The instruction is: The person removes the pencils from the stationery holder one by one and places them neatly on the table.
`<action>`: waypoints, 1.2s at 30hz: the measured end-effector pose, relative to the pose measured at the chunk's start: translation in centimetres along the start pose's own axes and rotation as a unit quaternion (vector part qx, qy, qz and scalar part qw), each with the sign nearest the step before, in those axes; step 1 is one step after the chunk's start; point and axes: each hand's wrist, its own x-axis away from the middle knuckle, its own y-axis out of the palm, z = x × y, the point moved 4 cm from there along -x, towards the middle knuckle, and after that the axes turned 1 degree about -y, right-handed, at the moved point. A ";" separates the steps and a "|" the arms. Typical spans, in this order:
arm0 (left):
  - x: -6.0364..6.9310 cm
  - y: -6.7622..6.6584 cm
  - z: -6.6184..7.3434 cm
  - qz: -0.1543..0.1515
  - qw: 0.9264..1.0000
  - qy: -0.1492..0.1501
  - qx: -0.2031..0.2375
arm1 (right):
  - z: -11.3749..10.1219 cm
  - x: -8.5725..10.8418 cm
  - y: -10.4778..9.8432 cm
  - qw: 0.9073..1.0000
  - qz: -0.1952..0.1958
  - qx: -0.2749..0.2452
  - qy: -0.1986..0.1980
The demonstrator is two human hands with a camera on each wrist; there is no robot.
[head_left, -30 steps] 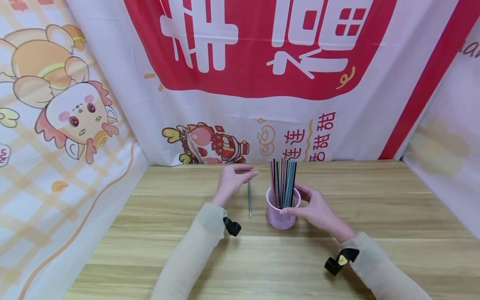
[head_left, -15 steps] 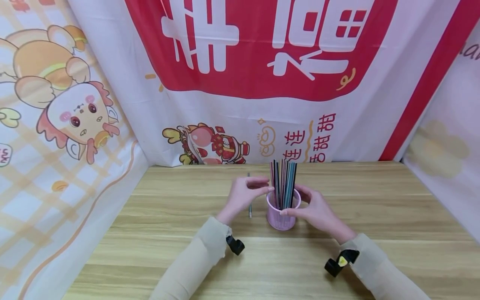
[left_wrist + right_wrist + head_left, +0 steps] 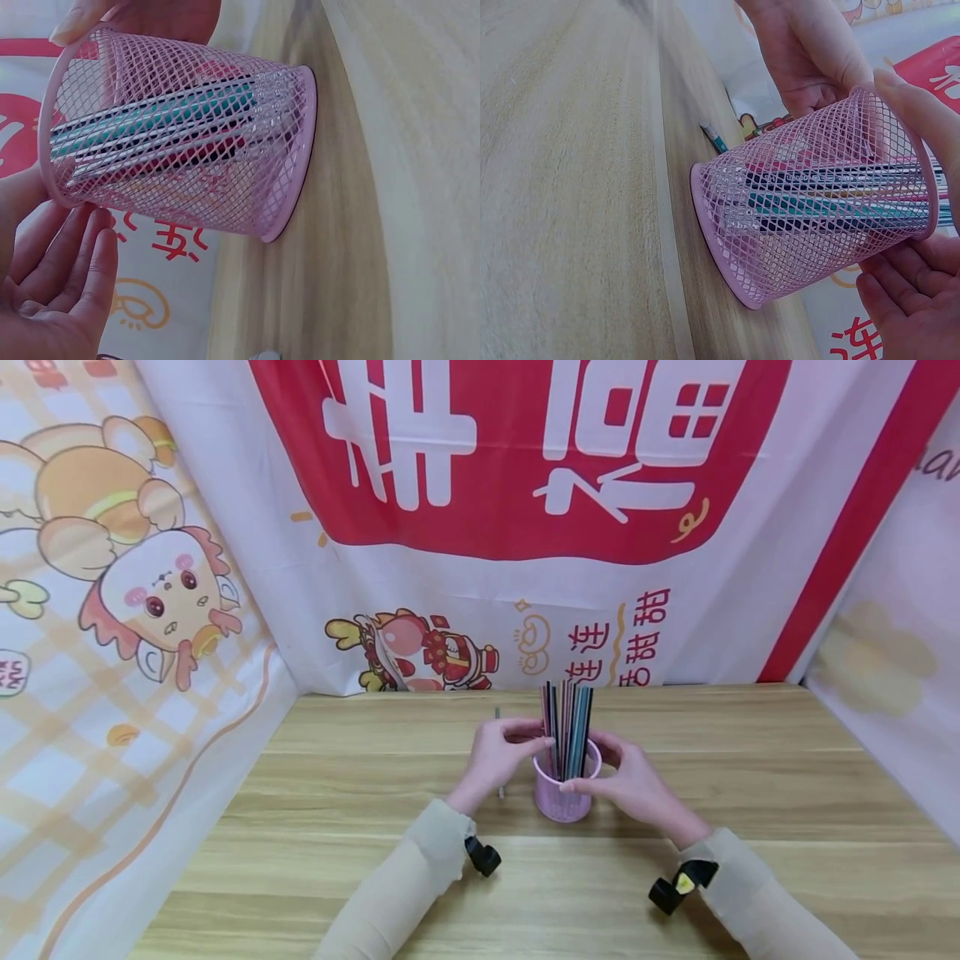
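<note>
A pink mesh pen holder (image 3: 562,806) stands upright on the wooden table, with several slim pencils (image 3: 570,718) in it. Clear, faceted pencil ends show through the mesh near its base in both wrist views. My right hand (image 3: 633,781) holds the holder from the right, thumb over the front of the rim and fingers behind. From the left, my left hand (image 3: 502,756) reaches the pencils, its thumb against them above the rim; in the left wrist view its fingers (image 3: 94,281) lie loosely outside the rim. One greenish pencil (image 3: 497,713) lies on the table, partly behind the left hand.
The table (image 3: 675,893) has a light wood grain. A white and red printed cloth (image 3: 487,535) hangs along its back edge, with patterned cloth (image 3: 150,610) on the left and more on the right. Black straps with small cameras (image 3: 483,856) sit at both wrists.
My left hand has moved right and toward me, from above the loose pencil to the pencils in the holder. The right hand keeps its hold, and the pencil on the table stays put.
</note>
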 end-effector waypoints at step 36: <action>-0.5 0.2 0.5 0.055 0.998 0.002 0.000 | -0.1 -0.1 0.1 1.000 0.001 -0.017 -0.009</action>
